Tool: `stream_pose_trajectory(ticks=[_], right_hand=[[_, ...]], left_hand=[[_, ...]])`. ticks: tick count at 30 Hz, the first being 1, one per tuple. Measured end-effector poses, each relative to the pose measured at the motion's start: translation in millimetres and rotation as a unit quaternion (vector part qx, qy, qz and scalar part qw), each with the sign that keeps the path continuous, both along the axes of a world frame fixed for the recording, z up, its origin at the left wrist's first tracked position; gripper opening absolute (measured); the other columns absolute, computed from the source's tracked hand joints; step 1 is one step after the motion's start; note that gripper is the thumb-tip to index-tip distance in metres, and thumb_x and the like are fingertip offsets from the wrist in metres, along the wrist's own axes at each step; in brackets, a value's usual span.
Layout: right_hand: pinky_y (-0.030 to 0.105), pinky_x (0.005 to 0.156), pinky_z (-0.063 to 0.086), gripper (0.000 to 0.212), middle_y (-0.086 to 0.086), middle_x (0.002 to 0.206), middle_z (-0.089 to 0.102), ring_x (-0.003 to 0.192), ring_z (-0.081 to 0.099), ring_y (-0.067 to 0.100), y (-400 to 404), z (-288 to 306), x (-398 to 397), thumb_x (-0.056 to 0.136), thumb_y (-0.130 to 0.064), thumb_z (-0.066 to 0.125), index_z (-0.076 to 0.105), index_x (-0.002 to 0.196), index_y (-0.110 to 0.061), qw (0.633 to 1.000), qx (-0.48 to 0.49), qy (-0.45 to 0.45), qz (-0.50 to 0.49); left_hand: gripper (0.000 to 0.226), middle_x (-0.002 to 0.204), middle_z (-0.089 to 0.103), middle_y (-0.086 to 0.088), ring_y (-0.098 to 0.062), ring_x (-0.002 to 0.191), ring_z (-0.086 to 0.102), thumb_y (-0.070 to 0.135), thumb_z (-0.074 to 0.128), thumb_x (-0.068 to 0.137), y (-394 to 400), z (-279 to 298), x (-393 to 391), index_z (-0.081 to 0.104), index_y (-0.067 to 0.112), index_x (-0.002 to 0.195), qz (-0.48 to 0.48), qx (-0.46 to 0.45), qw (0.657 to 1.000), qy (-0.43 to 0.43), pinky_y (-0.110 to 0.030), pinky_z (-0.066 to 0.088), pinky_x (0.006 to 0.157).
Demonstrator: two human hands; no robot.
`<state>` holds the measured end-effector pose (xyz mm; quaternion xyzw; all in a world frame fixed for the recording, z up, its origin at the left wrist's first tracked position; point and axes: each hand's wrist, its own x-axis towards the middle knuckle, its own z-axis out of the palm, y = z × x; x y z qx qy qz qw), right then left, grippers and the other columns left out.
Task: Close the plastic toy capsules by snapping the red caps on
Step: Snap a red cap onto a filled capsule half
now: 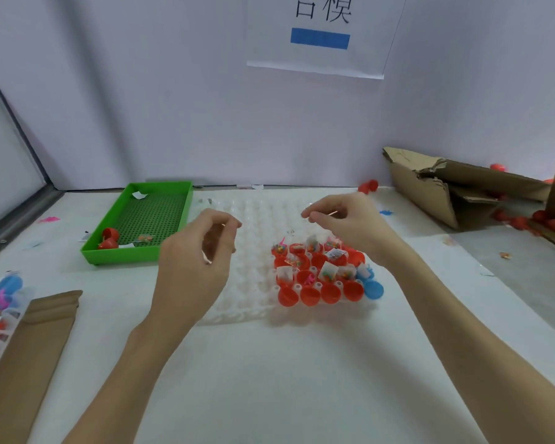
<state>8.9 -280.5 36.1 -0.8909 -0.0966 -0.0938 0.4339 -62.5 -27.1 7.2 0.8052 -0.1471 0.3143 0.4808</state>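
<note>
Red capsule halves (pixel 321 277), many holding small toys, fill the near right corner of the white moulded tray (pixel 247 251) on the worktop (pixel 269 379). Above that tray hover both hands: the left hand (pixel 199 261) with fingers loosely curled, holding nothing; the right hand (pixel 343 222) with fingertips drawn together, seemingly empty. Left of the tray sits a green bin (pixel 141 248)
</note>
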Motion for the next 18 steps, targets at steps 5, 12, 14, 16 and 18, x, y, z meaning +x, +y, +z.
stream_pose_trajectory(ticks=[5,12,14,16,18], right_hand=[[0.007,0.065,0.040,0.020,-0.011,0.097,0.076,0.067,0.057,-0.010,23.4,-1.1,5.5,0.097,-0.016,0.065,0.082,0.099,-0.027,0.983,-0.167,-0.007,0.076],[0.007,0.067,0.036,0.021,0.002,0.113,0.075,0.075,0.054,0.001,43.9,-2.3,10.4,0.100,-0.011,0.061,0.079,0.111,-0.014,0.965,-0.245,0.006,0.090],[0.016,0.077,0.041,0.022,0.003,0.113,0.075,0.084,0.057,0.008,47.3,-2.9,10.9,0.102,-0.012,0.059,0.079,0.112,-0.012,0.961,-0.260,0.013,0.090],[0.021,0.082,0.046,0.020,0.002,0.108,0.077,0.088,0.061,0.011,49.3,-4.3,10.6,0.100,-0.011,0.061,0.079,0.108,-0.011,0.961,-0.259,0.016,0.094],[0.021,0.085,0.045,0.019,0.003,0.105,0.077,0.095,0.066,0.015,50.1,-5.1,10.0,0.100,-0.013,0.063,0.080,0.107,-0.010,0.958,-0.270,0.018,0.095]], left_hand=[[0.031,0.071,0.055,0.013,-0.009,0.069,0.052,0.060,0.066,0.089,-12.8,-10.0,-7.3,0.063,0.029,0.089,-0.138,0.189,0.972,0.021,-0.025,0.045,0.067],[0.044,0.065,0.034,0.021,-0.009,0.066,0.038,0.063,0.072,0.083,-22.3,-21.6,-6.1,0.054,0.023,0.082,-0.142,0.330,0.933,-0.006,-0.025,0.036,0.070],[0.039,0.063,0.029,0.023,-0.011,0.063,0.039,0.052,0.077,0.088,-22.7,-21.7,-6.5,0.050,0.025,0.080,-0.130,0.335,0.933,-0.018,-0.028,0.036,0.069],[0.041,0.061,0.029,0.024,-0.010,0.062,0.039,0.052,0.077,0.089,-21.2,-21.4,-6.0,0.047,0.027,0.078,-0.118,0.333,0.935,-0.008,-0.027,0.035,0.069],[0.042,0.059,0.031,0.021,-0.008,0.062,0.038,0.057,0.072,0.090,-19.4,-21.0,-5.2,0.049,0.025,0.077,-0.113,0.336,0.935,0.006,-0.026,0.035,0.071]])
